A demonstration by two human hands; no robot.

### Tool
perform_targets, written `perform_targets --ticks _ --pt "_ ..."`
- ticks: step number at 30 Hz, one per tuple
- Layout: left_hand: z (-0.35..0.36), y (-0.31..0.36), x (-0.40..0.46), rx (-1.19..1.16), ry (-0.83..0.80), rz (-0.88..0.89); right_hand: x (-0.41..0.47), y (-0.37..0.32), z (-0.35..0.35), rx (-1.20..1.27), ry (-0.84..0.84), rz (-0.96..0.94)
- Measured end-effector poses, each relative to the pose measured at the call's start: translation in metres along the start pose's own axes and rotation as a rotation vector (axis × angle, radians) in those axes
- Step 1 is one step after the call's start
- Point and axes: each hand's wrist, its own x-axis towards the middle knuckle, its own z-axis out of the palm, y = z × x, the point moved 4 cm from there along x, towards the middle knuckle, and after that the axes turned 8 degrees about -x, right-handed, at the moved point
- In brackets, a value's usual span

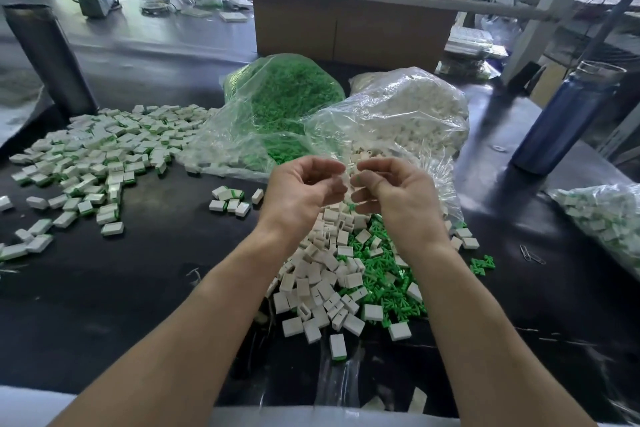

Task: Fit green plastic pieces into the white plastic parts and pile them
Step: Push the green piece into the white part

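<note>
Over the middle of the black worktop (121, 288), both hands are raised and nearly meeting, palms turned toward the camera. The left hand (301, 189) has its fingers curled in and pinches a small white plastic part (345, 180) at its fingertips. The right hand (394, 189) is curled too, and there's a bit of green at its thumb tip, so it looks like it's gripping a green plastic piece (356, 178), though that one is blurry and mostly hidden by the fingers. The two bits sit right up against each other between the hands; can't tell if they're actually joined.

Right below the hands, toward the near edge, there's a loose heap of empty white parts (322, 274), with a scatter of loose green pieces (384, 274) just to its right, the two mixing where they meet. One fitted part (338, 347) with green showing at its end lies alone near the front edge.

Over on the left side of the worktop is the big spread of finished white-and-green parts (100, 156), plus a small cluster of four or five (230, 199) closer to the left hand.

Behind the hands sit two clear plastic bags, touching: the bag of green pieces (284, 94) on the left and the bag of white parts (412, 114) on the right. A third bag of mixed parts (602, 215) sits at the right edge. A blue bottle (568, 114) stands back right, a dark cylinder (48, 59) back left, and a cardboard box (349, 28) is behind the bags.
</note>
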Motion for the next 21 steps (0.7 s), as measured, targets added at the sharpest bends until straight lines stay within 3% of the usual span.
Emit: perform_targets --ticks 8,21 --pt "-0.005 -0.011 -0.013 -0.122 -0.020 0.014 -0.015 0.011 0.005 0.091 -0.008 -0.060" --pt "-0.010 -0.014 -0.016 -0.129 -0.066 0.054 -0.018 0.013 0.011 0.054 -0.053 -0.065"
